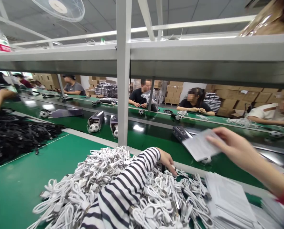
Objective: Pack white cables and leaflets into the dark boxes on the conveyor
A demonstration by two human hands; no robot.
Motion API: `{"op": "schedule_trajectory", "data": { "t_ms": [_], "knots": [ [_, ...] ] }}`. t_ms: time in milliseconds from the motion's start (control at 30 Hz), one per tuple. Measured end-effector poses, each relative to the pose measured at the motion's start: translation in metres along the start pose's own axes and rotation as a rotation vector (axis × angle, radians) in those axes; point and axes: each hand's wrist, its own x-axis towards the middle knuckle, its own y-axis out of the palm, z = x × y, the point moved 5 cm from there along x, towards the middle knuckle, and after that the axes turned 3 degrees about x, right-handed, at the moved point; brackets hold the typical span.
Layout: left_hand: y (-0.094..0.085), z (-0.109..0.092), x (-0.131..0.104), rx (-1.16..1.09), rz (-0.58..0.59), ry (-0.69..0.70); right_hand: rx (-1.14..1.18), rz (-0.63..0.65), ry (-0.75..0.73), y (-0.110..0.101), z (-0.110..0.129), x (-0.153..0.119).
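My left hand [167, 160], in a striped sleeve, reaches over a big heap of coiled white cables [96, 171] in the head view. Its fingers are bent and close together at the heap's far right edge, with a bit of white cable [173, 166] at the fingertips. The rest of its grip is hidden. My right hand is out of view. To the right, another person's hand [224, 140] with a red sleeve holds a white booklet [201, 145] above the dark belt, over stacked white booklets [230, 200].
Black cables [17, 136] are heaped at the left. Beyond a white post [124, 79], open boxes [95, 121] with soccer-ball-patterned items stand on the dark belt [151, 133]. Several people sit across the line. A shelf beam [204, 52] crosses above.
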Motion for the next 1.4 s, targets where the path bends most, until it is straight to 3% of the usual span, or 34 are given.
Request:
{"op": "schedule_trajectory", "data": {
  "t_ms": [100, 167, 300, 433, 600, 733, 933, 1033, 1200, 1400],
  "knots": [
    [-0.001, 0.006, 0.000, -0.026, 0.027, -0.003, -0.129, 0.039, -0.086, 0.048, 0.019, 0.047],
    [0.000, 0.010, 0.003, -0.063, 0.044, -0.005, -0.202, 0.117, -0.172, 0.091, 0.024, 0.063],
    [0.002, 0.013, 0.007, -0.057, 0.008, -0.005, -0.329, 0.239, -0.329, 0.165, 0.011, 0.052],
    [-0.002, 0.011, 0.009, -0.007, -0.075, 0.006, -0.158, 0.282, -0.133, 0.198, -0.025, 0.035],
    [-0.026, 0.019, 0.003, 0.089, -0.389, 0.023, -0.044, 0.240, -0.046, 0.194, -0.038, 0.038],
    [-0.038, 0.035, -0.005, -0.123, -0.549, 0.040, 0.026, 0.165, 0.011, 0.182, -0.037, 0.042],
    [-0.033, 0.046, -0.008, -0.697, -0.441, 0.122, 0.197, 0.066, 0.135, 0.174, -0.051, 0.042],
    [-0.041, 0.052, -0.012, -0.707, -0.559, 0.087, 0.270, 0.036, 0.207, 0.172, -0.059, 0.043],
    [-0.055, 0.066, -0.015, -0.791, -0.770, 0.092, 0.285, 0.097, 0.257, 0.173, -0.060, 0.042],
    [-0.060, 0.073, -0.024, -0.784, -0.864, 0.085, 0.270, 0.137, 0.228, 0.177, -0.060, 0.041]
  ]
}}
